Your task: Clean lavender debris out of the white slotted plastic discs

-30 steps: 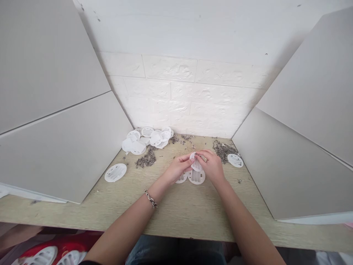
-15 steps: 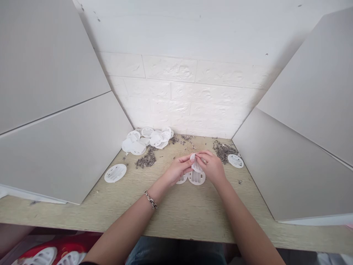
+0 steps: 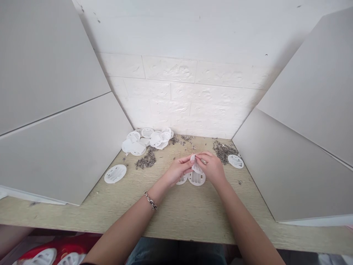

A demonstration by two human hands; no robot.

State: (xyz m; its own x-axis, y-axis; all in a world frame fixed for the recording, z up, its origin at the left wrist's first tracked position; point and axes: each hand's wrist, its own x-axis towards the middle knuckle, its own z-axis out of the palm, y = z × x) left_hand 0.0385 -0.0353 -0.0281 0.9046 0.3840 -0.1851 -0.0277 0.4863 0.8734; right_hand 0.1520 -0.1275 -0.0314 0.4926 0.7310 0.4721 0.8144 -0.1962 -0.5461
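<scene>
My left hand (image 3: 176, 171) and my right hand (image 3: 213, 167) meet over the middle of the wooden table (image 3: 176, 213). Together they pinch a small white round plastic piece (image 3: 195, 165), held tilted between the fingertips of both. Directly beneath the hands two white slotted discs (image 3: 196, 178) lie flat on the table, the left one partly hidden by my left hand. A bracelet sits on my left wrist.
A heap of white discs (image 3: 147, 140) lies at the back left, with grey dried crumbs (image 3: 146, 160) beside it and more crumbs (image 3: 223, 150) at the back right. Single discs lie at left (image 3: 115, 173) and right (image 3: 235, 161). Grey panels wall both sides. A red bin (image 3: 44, 254) with discs sits below.
Both hands have stayed in place over the two discs, only shifting their fingers slightly on the white piece. Nothing else on the table has moved.
</scene>
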